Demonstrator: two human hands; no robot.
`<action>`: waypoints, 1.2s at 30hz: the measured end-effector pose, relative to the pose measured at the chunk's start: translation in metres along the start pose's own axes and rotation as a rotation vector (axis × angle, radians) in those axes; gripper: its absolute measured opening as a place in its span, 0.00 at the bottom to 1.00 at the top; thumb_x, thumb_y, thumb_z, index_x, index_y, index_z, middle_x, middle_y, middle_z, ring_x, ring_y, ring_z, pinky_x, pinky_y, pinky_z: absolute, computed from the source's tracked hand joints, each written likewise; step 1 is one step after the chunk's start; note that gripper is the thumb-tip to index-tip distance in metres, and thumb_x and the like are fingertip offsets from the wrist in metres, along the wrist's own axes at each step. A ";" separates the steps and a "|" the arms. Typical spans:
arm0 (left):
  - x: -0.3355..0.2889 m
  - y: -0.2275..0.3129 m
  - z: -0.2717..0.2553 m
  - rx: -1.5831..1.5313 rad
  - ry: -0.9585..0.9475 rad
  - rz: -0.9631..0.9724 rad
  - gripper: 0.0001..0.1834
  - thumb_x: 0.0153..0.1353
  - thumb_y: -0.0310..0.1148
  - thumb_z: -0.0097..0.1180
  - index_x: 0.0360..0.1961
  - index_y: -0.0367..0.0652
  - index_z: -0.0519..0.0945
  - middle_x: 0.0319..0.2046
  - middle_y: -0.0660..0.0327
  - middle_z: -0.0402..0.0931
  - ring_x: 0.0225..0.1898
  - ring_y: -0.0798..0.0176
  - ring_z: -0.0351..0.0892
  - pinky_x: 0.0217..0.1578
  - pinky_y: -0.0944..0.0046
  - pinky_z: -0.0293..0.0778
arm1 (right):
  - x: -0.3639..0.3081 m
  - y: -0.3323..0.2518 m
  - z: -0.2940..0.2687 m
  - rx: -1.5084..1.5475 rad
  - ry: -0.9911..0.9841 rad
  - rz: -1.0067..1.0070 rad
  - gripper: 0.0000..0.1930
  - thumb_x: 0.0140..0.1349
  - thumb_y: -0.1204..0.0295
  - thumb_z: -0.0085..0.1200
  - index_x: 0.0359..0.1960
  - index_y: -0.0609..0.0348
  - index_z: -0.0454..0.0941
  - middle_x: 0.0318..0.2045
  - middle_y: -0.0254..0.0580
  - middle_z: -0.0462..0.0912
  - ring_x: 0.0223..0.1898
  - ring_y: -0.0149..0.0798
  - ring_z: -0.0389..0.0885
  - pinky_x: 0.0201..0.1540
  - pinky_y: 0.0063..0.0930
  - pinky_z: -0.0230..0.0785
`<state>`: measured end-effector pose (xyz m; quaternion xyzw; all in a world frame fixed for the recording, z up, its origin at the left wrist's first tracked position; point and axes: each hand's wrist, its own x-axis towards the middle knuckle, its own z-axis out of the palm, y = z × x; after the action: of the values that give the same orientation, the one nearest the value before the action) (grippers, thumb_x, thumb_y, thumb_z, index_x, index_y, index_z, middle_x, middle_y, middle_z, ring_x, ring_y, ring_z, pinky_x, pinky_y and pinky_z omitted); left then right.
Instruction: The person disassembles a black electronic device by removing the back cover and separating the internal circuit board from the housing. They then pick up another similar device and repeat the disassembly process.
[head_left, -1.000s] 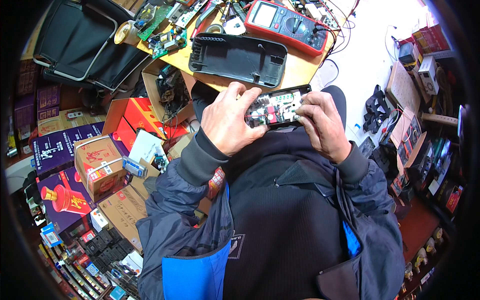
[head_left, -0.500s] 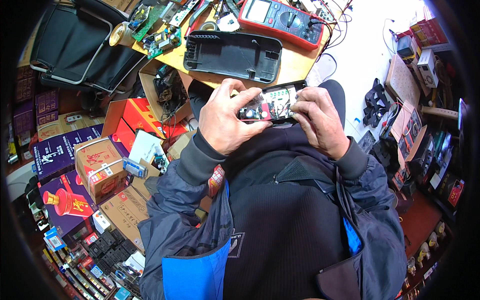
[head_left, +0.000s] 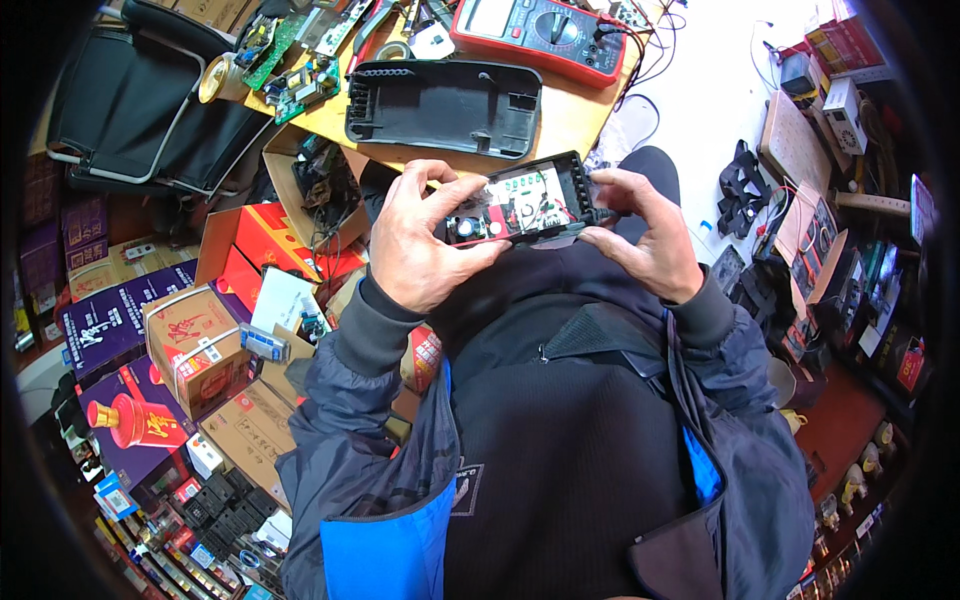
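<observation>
A black plastic case [head_left: 572, 172], uncovered, is held over my lap in front of the table edge. Inside it lies a white circuit board [head_left: 527, 203] with green parts, a red block and thin wires. My left hand [head_left: 425, 240] is closed on the case's left end, fingers along the far side and thumb along the near side. My right hand [head_left: 655, 240] grips the right end between thumb and fingers, beside a short black cable stub [head_left: 602, 214]. A matching empty black cover [head_left: 445, 110] rests on the table just beyond.
On the wooden table [head_left: 585, 125] are a red multimeter [head_left: 540, 38] with black leads, loose circuit boards [head_left: 305, 88], a roll of tape and hand tools. Cardboard boxes [head_left: 195, 340] crowd my left, below a black chair [head_left: 140, 100]. Black straps [head_left: 740, 190] and more boxes lie at right.
My right fingers have shifted from over the board to the case's right end, so more of the board shows. The case has tilted, its right end now farther up in view.
</observation>
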<state>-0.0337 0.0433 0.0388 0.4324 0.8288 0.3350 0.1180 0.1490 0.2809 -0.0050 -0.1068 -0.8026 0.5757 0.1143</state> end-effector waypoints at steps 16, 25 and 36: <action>0.002 0.001 0.003 -0.086 0.028 0.010 0.33 0.42 0.33 0.82 0.55 0.41 0.87 0.50 0.54 0.76 0.53 0.55 0.80 0.56 0.58 0.76 | -0.004 0.000 0.005 0.094 0.031 0.065 0.27 0.61 0.77 0.72 0.61 0.62 0.76 0.46 0.37 0.81 0.45 0.28 0.79 0.50 0.24 0.74; -0.004 -0.010 0.004 -0.142 0.022 0.054 0.34 0.41 0.29 0.81 0.55 0.39 0.86 0.52 0.55 0.75 0.54 0.56 0.78 0.58 0.59 0.75 | -0.012 0.007 0.006 0.452 0.098 0.331 0.24 0.70 0.64 0.66 0.62 0.63 0.76 0.45 0.37 0.80 0.42 0.27 0.78 0.50 0.22 0.75; -0.022 0.016 -0.012 -0.022 0.055 0.170 0.34 0.38 0.35 0.79 0.53 0.45 0.88 0.46 0.56 0.78 0.45 0.52 0.76 0.46 0.55 0.75 | 0.009 0.005 0.002 0.726 -0.051 0.554 0.18 0.73 0.73 0.62 0.58 0.72 0.74 0.37 0.42 0.87 0.34 0.33 0.90 0.36 0.23 0.82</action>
<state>-0.0154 0.0269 0.0562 0.4904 0.7884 0.3645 0.0711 0.1399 0.2831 -0.0100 -0.2562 -0.4926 0.8310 -0.0339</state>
